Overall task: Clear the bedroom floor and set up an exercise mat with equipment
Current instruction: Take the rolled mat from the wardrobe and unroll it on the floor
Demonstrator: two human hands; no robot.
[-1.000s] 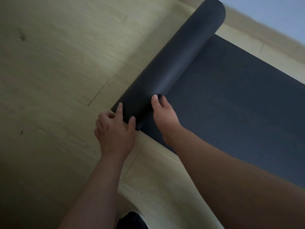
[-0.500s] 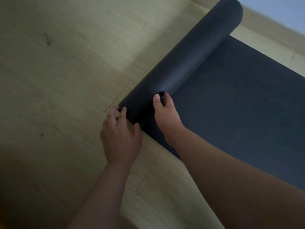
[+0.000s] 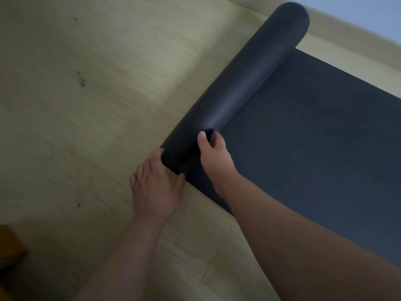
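While the dark grey mat [image 3: 314, 148] lies partly unrolled on the pale wooden floor [image 3: 86, 127], both bare hands are at the near end of its roll [image 3: 249, 83]. The roll runs slanted from the lower middle of the view to the upper right, where its far end comes near the light blue wall [image 3: 368, 14]. The flat, finely ribbed part of the mat spreads on the floor to the right of the roll.

The left hand [image 3: 155, 192] is at the very end of the roll. Its grip is open: the fingers are spread and nearly straight, the fingertips touch the roll on the floor side, and the thumb touches its edge on the other side. The right hand [image 3: 214, 161] is just beside it, over the line where the roll meets the flat part. Its grip is closed on the mat: the thumb presses on top of the roll and the curled fingers hold it from the side of the flat part. How far the fingers go under the roll I cannot tell, because this place is dark.

A brown thing [image 3: 10, 253] shows in the lower left corner, well apart from the mat.
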